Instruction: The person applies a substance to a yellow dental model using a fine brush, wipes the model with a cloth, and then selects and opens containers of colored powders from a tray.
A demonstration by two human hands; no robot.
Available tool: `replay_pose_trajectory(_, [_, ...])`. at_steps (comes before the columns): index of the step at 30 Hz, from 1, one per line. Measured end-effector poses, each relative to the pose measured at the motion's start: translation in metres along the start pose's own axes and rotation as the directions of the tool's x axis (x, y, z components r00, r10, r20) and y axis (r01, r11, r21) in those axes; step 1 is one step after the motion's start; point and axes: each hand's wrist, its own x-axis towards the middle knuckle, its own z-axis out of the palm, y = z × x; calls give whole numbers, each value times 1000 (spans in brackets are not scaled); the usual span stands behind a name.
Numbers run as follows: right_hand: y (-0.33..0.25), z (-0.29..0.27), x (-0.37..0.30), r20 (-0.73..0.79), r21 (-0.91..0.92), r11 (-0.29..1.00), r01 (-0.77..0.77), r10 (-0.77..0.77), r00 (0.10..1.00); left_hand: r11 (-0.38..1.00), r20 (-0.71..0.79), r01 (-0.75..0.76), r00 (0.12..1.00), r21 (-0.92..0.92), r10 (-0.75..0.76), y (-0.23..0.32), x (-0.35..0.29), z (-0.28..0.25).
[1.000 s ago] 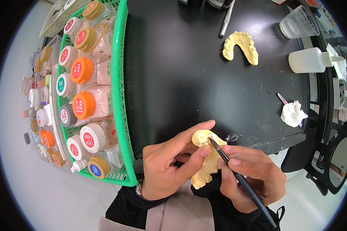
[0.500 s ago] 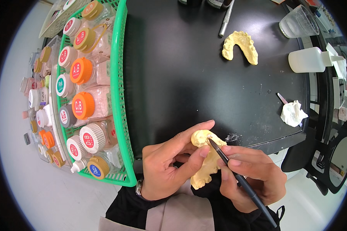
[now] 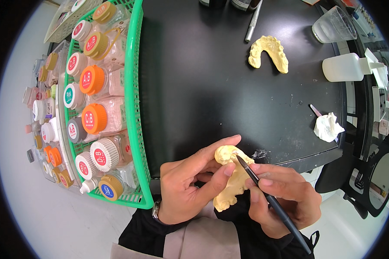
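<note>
My left hand (image 3: pixel 190 181) grips a pale yellow plaster dental cast (image 3: pixel 229 190) between thumb and fingers, just off the table's near edge. In my right hand (image 3: pixel 285 198) is a slim dark brush (image 3: pixel 275 206), held like a pen. Its dark pointed tip rests at the upper part of the cast, by a small whitish patch. Some right fingers also lie against the cast's right side. A second yellow dental cast (image 3: pixel 269 51), horseshoe-shaped, lies farther off on the black table.
A green basket (image 3: pixel 136 108) packed with capped jars stands along the left. To the right are a white squeeze bottle (image 3: pixel 343 68), a clear cup (image 3: pixel 334 26) and crumpled white tissue (image 3: pixel 327 127) over a thin tool. A metal-grey rod (image 3: pixel 253 21) lies at the back of the black table (image 3: pixel 194 86).
The brush tip has shifted very slightly on the cast. Both hands keep almost the same place and grip.
</note>
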Motion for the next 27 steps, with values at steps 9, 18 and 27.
replay_pose_trajectory(9, [2,-2,-1,-21,113,993,-31,33,999,1000,-5,-6,1000,-6,6,-1,0,0])
replay_pose_trajectory(18, [-1,-1,-1,-7,59,998,-23,23,1000,999,13,46,999,-11,-45,3,0,-1])
replay_pose_trajectory(27, [18,-13,-4,-371,141,980,-143,186,910,999,-49,20,999,-31,-22,0,-2,1])
